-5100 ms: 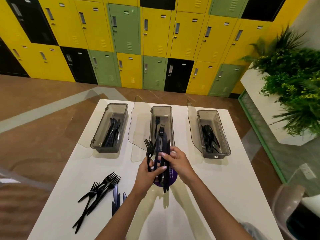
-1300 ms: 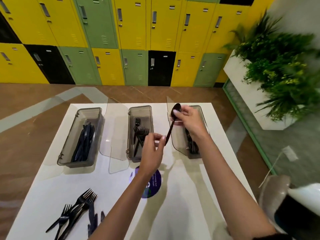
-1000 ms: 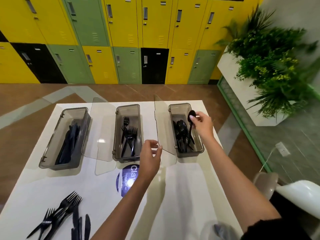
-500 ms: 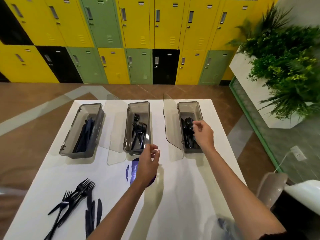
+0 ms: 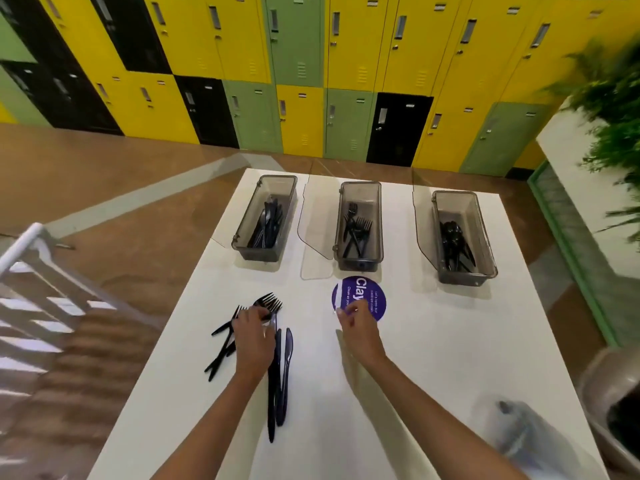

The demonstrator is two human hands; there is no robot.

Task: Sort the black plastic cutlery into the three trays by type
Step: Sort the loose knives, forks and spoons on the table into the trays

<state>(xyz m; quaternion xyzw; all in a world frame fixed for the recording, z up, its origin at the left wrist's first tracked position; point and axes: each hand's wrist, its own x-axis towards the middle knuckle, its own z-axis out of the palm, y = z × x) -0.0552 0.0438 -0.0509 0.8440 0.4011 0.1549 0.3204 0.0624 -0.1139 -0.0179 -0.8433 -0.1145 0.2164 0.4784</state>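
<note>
Three smoky plastic trays with open lids stand at the far side of the white table [image 5: 433,341]. The left tray [image 5: 287,216] holds knives, the middle tray [image 5: 377,220] holds forks, the right tray [image 5: 481,237] holds spoons. A pile of black forks [image 5: 266,301] lies at the near left, with a few black knives [image 5: 280,379] beside it. My left hand [image 5: 254,336] rests on the fork pile, fingers curled over the handles. Above the table by a purple sticker, my right hand [image 5: 358,329] holds nothing, its fingers loosely apart.
A round purple sticker [image 5: 367,294] marks the table in front of the middle tray. A crumpled clear bag [image 5: 526,434] lies at the near right corner. A white rail [image 5: 24,244] is at the left, a chair [image 5: 609,403] and planter at the right.
My right hand dropped the spoon into the right tray and drew back to the sticker. My left hand moved down left onto the fork pile. The view swung left.
</note>
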